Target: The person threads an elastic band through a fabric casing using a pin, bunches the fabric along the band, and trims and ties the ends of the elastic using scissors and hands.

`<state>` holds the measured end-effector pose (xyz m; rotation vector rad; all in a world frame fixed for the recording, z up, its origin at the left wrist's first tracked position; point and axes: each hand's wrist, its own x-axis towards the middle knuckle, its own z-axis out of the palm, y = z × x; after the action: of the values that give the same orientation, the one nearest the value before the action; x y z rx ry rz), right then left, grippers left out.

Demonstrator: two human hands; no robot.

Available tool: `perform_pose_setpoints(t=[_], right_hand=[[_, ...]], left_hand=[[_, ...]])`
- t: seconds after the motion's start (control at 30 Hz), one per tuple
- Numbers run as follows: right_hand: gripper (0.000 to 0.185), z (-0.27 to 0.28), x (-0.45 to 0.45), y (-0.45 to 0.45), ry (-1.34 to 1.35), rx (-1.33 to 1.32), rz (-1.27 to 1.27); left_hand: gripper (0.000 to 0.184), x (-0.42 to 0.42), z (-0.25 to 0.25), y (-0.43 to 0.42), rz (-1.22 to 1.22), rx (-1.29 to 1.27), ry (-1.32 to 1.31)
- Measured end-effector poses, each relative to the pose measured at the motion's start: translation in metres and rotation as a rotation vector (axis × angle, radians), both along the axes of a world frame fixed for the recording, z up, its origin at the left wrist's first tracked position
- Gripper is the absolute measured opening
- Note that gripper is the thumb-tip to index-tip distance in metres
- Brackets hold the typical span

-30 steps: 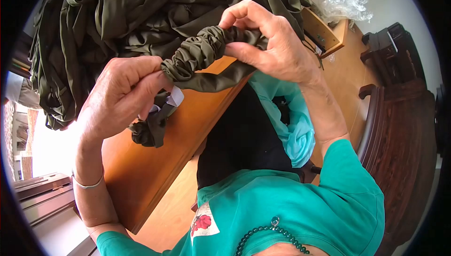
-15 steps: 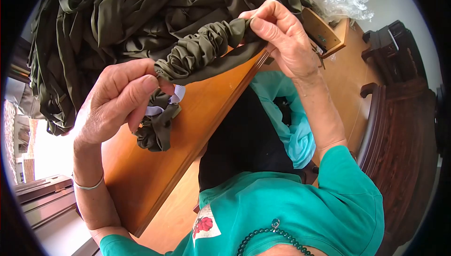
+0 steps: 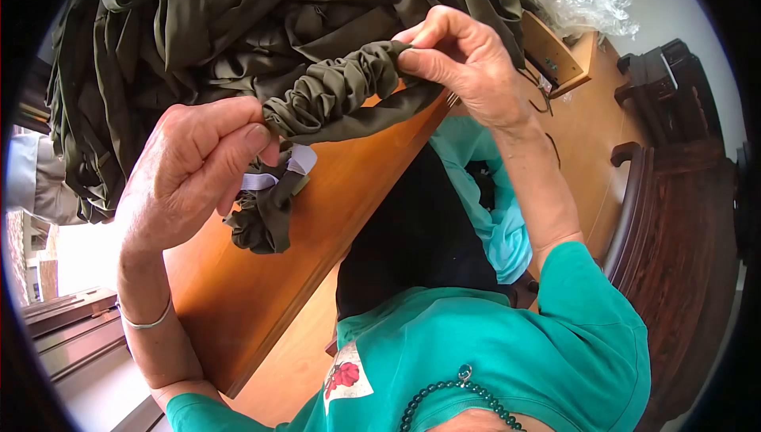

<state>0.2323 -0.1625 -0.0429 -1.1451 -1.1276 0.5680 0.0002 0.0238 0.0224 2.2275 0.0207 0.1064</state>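
Fingers [image 3: 434, 65] pinching cloth [image 3: 334, 89], turquoise bag [image 3: 507, 242], dark inside

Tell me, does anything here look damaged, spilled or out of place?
Nothing looks spilled or damaged. Only the crumpled clear plastic at the upper right looks untidy, bunched loosely. The ruffled green strip held between the left hand and right hand seems gathered, not torn.

From here it looks like a room in a home, with a big dark wooden seat [image 3: 674, 218] and a wood floor [image 3: 587, 135]. The heap of green cloth [image 3: 230, 8] on the table [image 3: 246, 297] makes it a bit like a workroom.
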Motion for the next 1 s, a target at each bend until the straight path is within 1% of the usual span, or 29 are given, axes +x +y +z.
perform_pose_setpoints(t=[0.07,0.17,0.2,0.3,0.33,0.43,0.47,0.53,0.6,0.7,0.73,0.83,0.87,0.9,1.0], right_hand=[[0.014,-0.003,-0.001,0.001,0.012,-0.037,-0.013],[0.018,0.004,-0.011,0.003,-0.200,-0.118,-0.060],[0.022,0.005,-0.014,0.005,-0.336,-0.040,-0.109],[0.025,0.020,-0.022,0.004,-0.688,0.014,-0.145],[0.026,0.023,-0.027,0.005,-0.738,0.053,-0.146],[0.020,0.029,-0.026,0.002,-0.619,0.068,-0.072],[0.013,0.033,-0.024,-0.002,-0.446,-0.009,-0.068],[0.011,0.028,-0.004,-0.003,-0.388,0.026,-0.052],[0.009,0.027,-0.004,-0.008,-0.297,-0.029,-0.032],[0.008,0.025,-0.003,-0.013,-0.423,-0.111,-0.068],[0.013,0.022,-0.004,-0.015,-0.406,-0.157,-0.063],[0.019,0.025,-0.018,-0.011,-0.627,0.029,-0.131],[0.023,0.024,-0.020,-0.010,-0.647,0.038,-0.097],[0.022,0.023,-0.022,-0.008,-0.663,0.063,-0.072],[0.021,0.026,-0.034,-0.003,-0.722,0.076,-0.107]], left_hand=[[0.034,-0.001,0.001,-0.001,0.036,-0.001,0.008],[0.034,-0.001,-0.002,-0.002,0.076,-0.059,-0.009],[0.034,0.000,-0.004,-0.003,0.088,-0.093,-0.020],[0.036,0.002,-0.004,-0.006,0.037,-0.104,0.034],[0.032,0.001,0.003,-0.003,-0.004,-0.115,0.093],[0.035,-0.001,0.004,0.000,-0.037,-0.241,0.084],[0.036,-0.002,0.003,0.001,-0.017,-0.264,0.064],[0.037,-0.002,0.001,0.002,0.020,-0.303,0.020],[0.038,-0.002,0.003,0.005,-0.011,-0.228,0.048],[0.037,-0.001,0.001,0.003,-0.025,-0.157,0.068],[0.036,0.000,-0.001,0.004,-0.025,-0.145,0.073],[0.031,0.002,0.002,-0.003,0.041,-0.144,0.156],[0.030,0.003,0.003,-0.007,0.074,-0.152,0.193],[0.028,0.003,0.003,-0.010,0.083,-0.117,0.172],[0.023,0.003,0.002,-0.016,0.099,0.007,0.087]])
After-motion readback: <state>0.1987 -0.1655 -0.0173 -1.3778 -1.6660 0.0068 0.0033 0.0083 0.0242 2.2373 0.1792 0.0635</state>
